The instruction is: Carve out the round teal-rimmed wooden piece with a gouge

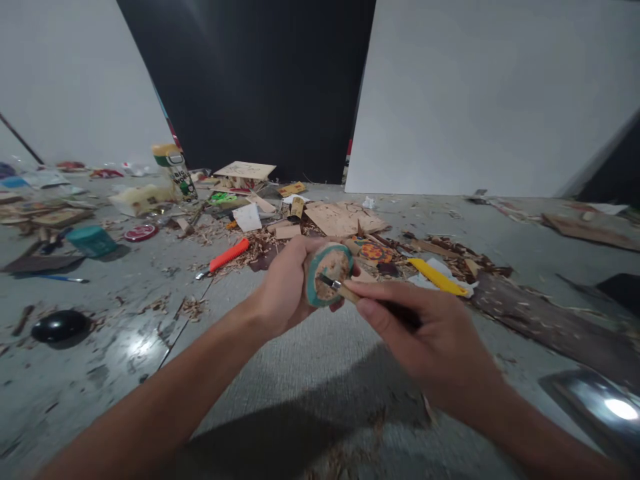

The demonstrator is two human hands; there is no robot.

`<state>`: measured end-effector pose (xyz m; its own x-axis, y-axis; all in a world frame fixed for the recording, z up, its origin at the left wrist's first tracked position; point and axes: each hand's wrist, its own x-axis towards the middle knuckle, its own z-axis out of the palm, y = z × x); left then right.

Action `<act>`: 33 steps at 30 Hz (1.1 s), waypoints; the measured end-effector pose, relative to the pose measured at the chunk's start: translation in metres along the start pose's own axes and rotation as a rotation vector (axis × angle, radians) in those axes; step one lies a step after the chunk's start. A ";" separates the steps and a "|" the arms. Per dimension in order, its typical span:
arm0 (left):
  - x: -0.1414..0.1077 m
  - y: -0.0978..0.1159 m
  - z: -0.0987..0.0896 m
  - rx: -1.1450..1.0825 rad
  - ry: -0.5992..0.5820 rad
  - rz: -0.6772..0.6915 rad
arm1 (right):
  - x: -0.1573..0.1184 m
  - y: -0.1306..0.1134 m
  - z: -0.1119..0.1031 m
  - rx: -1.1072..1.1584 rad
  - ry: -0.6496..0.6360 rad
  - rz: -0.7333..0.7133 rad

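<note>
Left hand (283, 283) grips teal-rimmed round wooden piece (336, 265); right hand (430, 327) holds wood-handled carving tool (349, 292), blade at its face. Orange cutter (229, 255), yellow cutter (438, 277) beyond.

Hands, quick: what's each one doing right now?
Left hand: closed around the round piece.
Right hand: closed on the tool.

Left wall (65, 80): pale grey and plain, with its right edge slanting down to the right.
Middle panel (265, 87): almost black, tall, becoming narrower toward its bottom; near its top there is a weak sheen.
Right wall (490, 100): white, wide and smooth, reaching down to the floor.
Far right: a dark area (617, 157) beside the white one.
Floor (300, 393): grey, a little shiny; a thin dark seam (171, 347) crosses it at left.
Light: a bright white glare (141, 347) lies near this seam.
Shadow (240, 433): broad, on the near floor.
</note>
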<state>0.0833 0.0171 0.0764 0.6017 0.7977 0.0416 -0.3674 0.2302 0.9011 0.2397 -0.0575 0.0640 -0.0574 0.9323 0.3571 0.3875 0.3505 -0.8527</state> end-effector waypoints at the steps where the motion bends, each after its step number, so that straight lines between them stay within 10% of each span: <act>1: 0.000 0.001 -0.001 -0.011 -0.018 -0.010 | -0.001 -0.002 -0.002 -0.152 0.041 -0.155; 6: 0.000 -0.002 -0.002 -0.035 -0.055 -0.039 | -0.004 -0.008 -0.015 -0.523 0.101 -0.465; 28: 0.000 -0.010 0.003 0.180 0.016 -0.050 | -0.016 -0.015 -0.016 -0.670 0.051 -0.441; 33: 0.001 -0.009 0.006 0.165 0.164 0.020 | -0.002 -0.010 -0.011 -0.337 0.027 -0.180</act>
<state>0.0916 0.0124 0.0707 0.4675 0.8840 0.0017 -0.2491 0.1299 0.9597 0.2458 -0.0642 0.0757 -0.1293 0.8542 0.5036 0.6545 0.4550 -0.6038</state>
